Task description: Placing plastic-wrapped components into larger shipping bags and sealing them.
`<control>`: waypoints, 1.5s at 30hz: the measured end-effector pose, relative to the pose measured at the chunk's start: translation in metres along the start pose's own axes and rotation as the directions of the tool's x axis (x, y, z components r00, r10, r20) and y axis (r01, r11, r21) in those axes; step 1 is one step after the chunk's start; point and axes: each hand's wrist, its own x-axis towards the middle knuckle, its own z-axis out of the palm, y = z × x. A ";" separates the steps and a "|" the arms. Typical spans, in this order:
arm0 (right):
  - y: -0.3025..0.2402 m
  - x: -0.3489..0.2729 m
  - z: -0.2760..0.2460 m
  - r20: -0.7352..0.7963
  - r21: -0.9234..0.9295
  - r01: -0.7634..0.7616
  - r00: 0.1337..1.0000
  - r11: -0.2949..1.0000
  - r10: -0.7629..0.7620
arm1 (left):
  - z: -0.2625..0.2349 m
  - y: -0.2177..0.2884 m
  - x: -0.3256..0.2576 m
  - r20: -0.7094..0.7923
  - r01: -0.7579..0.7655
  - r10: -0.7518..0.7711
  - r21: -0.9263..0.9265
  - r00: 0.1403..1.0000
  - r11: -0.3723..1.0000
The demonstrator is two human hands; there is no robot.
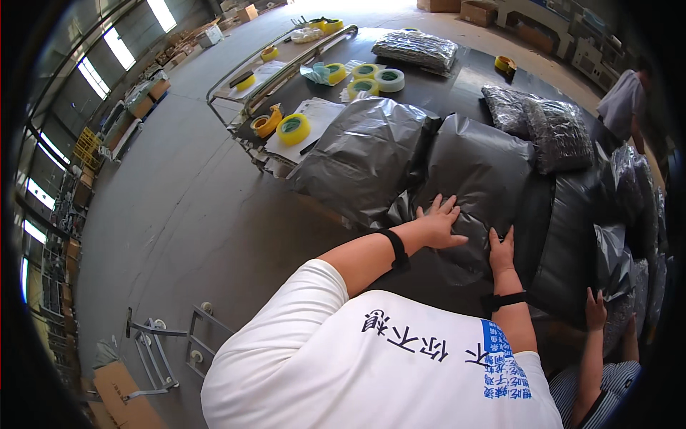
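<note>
A stuffed dark grey plastic bag point(480, 161) lies on the table in front of me, its near edge toward my body. My left hand point(441, 223) rests on the lower left of this bag, fingers spread and open. At the near edge, my right hand point(501, 250) touches the bag with thumb and forefinger apart; its other fingers are partly hidden. A second full grey bag point(364, 157) sits close by on the left. To the right is another dark bag point(568, 247), partly overlapped.
Tape rolls point(293, 129) and papers point(318, 114) lie at the table's left end, beside a metal rail point(300, 68). Clear-wrapped packs point(557, 132) are farther back. A co-worker's hand point(594, 311) is at the right; another person point(623, 100) stands beyond. A metal frame point(153, 350) stands on the floor.
</note>
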 end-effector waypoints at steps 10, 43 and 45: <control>0.012 0.001 0.007 -0.039 0.053 0.101 0.994 0.994 -0.099 | 0.018 -0.010 0.020 -0.124 0.098 -0.092 0.050 0.988 0.994; 0.137 -0.097 -0.175 -0.414 -0.425 -0.082 0.903 0.901 -0.112 | -0.157 0.137 0.196 0.122 -0.068 0.098 -0.230 0.988 0.971; 0.145 -0.088 -0.185 -0.403 -0.448 -0.027 0.898 0.894 -0.175 | -0.151 0.160 0.251 0.143 0.066 0.038 -0.657 0.989 0.751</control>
